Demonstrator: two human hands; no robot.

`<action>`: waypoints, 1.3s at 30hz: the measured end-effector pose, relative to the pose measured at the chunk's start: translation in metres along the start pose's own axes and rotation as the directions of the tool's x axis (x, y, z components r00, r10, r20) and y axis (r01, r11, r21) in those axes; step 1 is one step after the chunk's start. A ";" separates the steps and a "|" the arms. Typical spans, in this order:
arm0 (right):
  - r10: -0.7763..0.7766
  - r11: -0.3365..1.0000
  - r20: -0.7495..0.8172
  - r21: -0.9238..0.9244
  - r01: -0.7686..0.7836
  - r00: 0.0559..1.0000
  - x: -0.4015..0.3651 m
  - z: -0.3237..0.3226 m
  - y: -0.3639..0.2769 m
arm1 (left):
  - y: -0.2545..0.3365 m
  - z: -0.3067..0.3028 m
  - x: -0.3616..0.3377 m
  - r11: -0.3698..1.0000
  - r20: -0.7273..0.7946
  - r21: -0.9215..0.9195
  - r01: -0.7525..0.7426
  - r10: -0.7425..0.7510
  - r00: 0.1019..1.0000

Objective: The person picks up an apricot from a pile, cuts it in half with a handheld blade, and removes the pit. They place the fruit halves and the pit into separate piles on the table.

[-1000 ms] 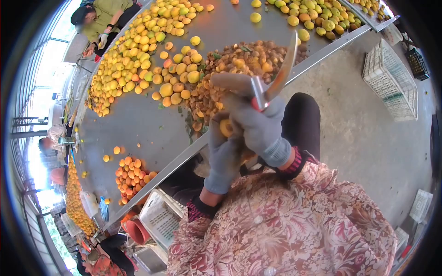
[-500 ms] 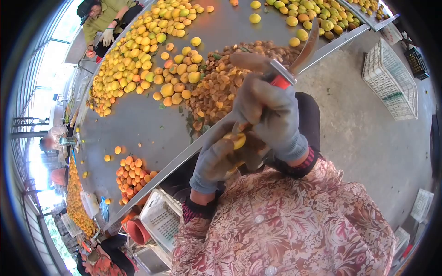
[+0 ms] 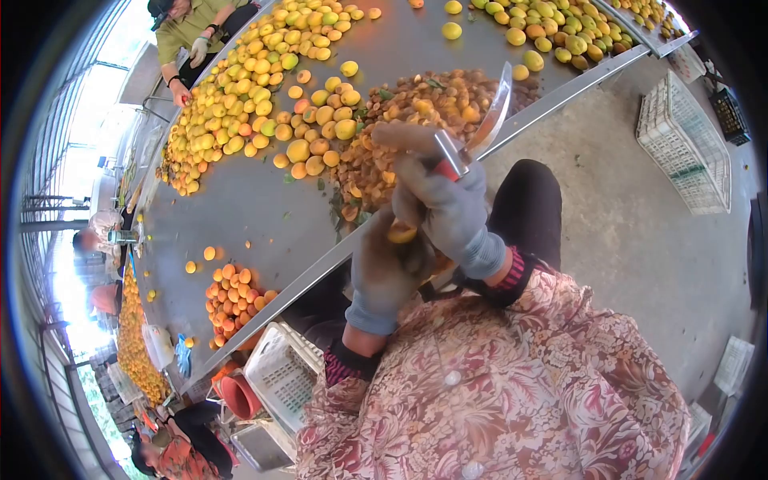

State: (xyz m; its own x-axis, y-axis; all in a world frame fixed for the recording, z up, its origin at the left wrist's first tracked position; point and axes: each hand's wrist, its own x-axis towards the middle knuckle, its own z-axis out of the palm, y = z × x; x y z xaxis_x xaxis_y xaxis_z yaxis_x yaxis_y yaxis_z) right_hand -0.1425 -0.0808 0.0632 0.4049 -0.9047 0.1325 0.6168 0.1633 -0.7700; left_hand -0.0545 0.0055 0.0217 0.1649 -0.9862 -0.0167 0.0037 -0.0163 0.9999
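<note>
In the head view, my gloved right hand (image 3: 460, 212) is wrapped round the red handle of a curved knife (image 3: 494, 116). Its blade points up and away, above the fist. Below and to the left, my gloved left hand (image 3: 382, 276) is closed around an apricot (image 3: 402, 233). Only a small yellow-orange part of the fruit shows; the fingers cover the rest. Both hands are close together, in front of the table edge and above my lap. Just beyond them lies a heap of brownish apricot pieces (image 3: 432, 100) on the metal table (image 3: 232, 212).
Whole yellow apricots (image 3: 232, 112) cover the table's far left, with greener ones (image 3: 560, 32) at the far right. Orange apricots (image 3: 232, 300) are piled near the edge. A white crate (image 3: 280, 372) and red bucket (image 3: 238, 394) stand below; another crate (image 3: 684, 144) is rightward. Co-workers sit around.
My right hand and the knife have moved left in view, and my left hand has shifted slightly right, bringing them closer. Less of the apricot shows. A co-worker's hands at upper left have moved apart.
</note>
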 end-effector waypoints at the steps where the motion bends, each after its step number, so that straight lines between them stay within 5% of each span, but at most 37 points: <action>1: 0.008 1.000 0.024 -0.012 -0.007 1.000 -0.001 0.000 0.001 | -0.003 -0.002 0.002 1.000 -0.005 0.001 0.000 0.000 1.000; 2: 0.016 1.000 0.045 -0.024 -0.015 0.999 -0.002 -0.001 0.001 | 0.003 -0.001 0.008 0.848 -0.101 -0.446 0.287 -0.366 0.925; 3: 0.018 1.000 0.046 -0.023 -0.017 0.999 -0.002 -0.001 0.000 | 0.007 -0.001 0.012 0.442 -0.015 -0.804 0.398 -0.684 0.729; 4: 0.031 0.999 0.062 -0.030 -0.029 0.998 -0.002 -0.001 -0.002 | 0.000 -0.004 0.012 0.442 -0.016 -0.804 0.397 -0.684 0.729; 6: 0.047 0.998 0.074 -0.039 -0.044 0.996 -0.002 -0.002 -0.003 | -0.013 -0.008 0.012 0.372 0.166 -0.868 0.330 -0.410 0.897; 10: 0.068 0.997 0.107 -0.047 -0.063 0.992 -0.001 -0.005 0.002 | -0.011 0.000 0.014 0.476 0.066 -0.834 0.279 -0.415 0.907; 12: 0.082 0.994 0.123 -0.088 -0.071 0.989 -0.003 -0.006 0.005 | -0.012 0.000 0.017 0.236 0.189 -0.909 0.342 -0.498 0.846; 13: 0.059 0.991 0.107 -0.129 -0.045 0.993 -0.005 -0.006 0.007 | -0.010 0.002 0.015 0.232 0.189 -0.911 0.341 -0.501 0.844; 15: 0.037 0.985 0.094 -0.170 -0.021 0.995 -0.005 -0.006 0.007 | -0.004 0.011 0.012 0.800 -0.176 -0.488 0.349 -0.482 0.858; 19: 0.210 0.977 0.110 -0.058 -0.204 0.972 0.002 -0.013 0.001 | -0.034 0.002 0.011 0.883 -0.271 -0.374 0.285 -0.398 0.876; 20: 0.278 0.960 0.167 -0.066 -0.271 0.946 0.006 -0.015 -0.001 | -0.059 -0.008 0.007 0.990 -0.219 0.050 0.132 -0.118 0.969; 21: 0.280 0.960 0.164 -0.067 -0.273 0.946 0.010 -0.020 0.003 | -0.062 -0.011 0.007 0.892 -0.047 0.443 -0.094 0.127 0.991; 22: 0.343 0.926 0.187 0.094 -0.365 0.920 0.013 -0.027 0.012 | -0.066 -0.012 0.005 0.893 -0.047 0.441 -0.092 0.125 0.991; 23: 0.400 0.858 0.220 0.251 -0.448 0.890 0.015 -0.033 0.020 | -0.054 -0.009 0.005 0.996 -0.022 0.074 0.052 -0.050 0.998; 24: 0.438 0.806 0.235 0.325 -0.495 0.868 0.017 -0.038 0.024 | -0.043 -0.005 0.007 0.932 0.063 -0.295 0.209 -0.199 0.978; 27: 0.447 0.699 0.258 0.497 -0.515 0.856 0.020 -0.048 0.036 | -0.026 0.002 0.005 0.883 0.100 -0.446 0.143 -0.110 0.989; 31: 0.402 0.754 0.216 0.473 -0.456 0.890 0.009 -0.044 0.030 | -0.026 0.000 0.014 0.927 0.052 -0.310 0.211 -0.205 0.977; 33: 0.195 0.975 -0.102 0.130 -0.181 0.975 -0.002 -0.029 0.020 | -0.038 -0.012 0.020 0.609 0.169 -0.649 0.456 -0.469 0.867; 34: 0.194 0.975 -0.100 0.129 -0.181 0.976 -0.002 -0.021 0.018 | -0.040 -0.011 0.020 0.610 0.168 -0.649 0.454 -0.467 0.868; 36: 0.142 0.989 -0.252 0.074 -0.127 0.957 -0.002 -0.009 0.014 | -0.032 -0.002 0.021 0.860 -0.178 -0.398 0.319 -0.414 0.893; 37: 0.140 0.989 -0.250 0.074 -0.125 0.958 -0.003 -0.007 0.012 | -0.026 0.003 0.021 0.861 -0.178 -0.397 0.318 -0.412 0.894; 39: 0.075 0.996 -0.278 0.066 -0.059 0.958 -0.003 -0.004 0.008 | -0.006 0.013 0.022 0.606 -0.169 -0.742 0.288 -0.584 0.794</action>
State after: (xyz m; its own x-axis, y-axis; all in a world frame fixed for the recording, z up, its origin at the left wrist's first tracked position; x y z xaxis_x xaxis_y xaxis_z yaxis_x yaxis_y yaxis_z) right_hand -0.1413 -0.0786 0.0538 0.2464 -0.9636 -0.1041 0.6351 0.2416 -0.7337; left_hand -0.0634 -0.0182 0.0152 0.2951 -0.7458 -0.5973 0.7811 -0.1717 0.6003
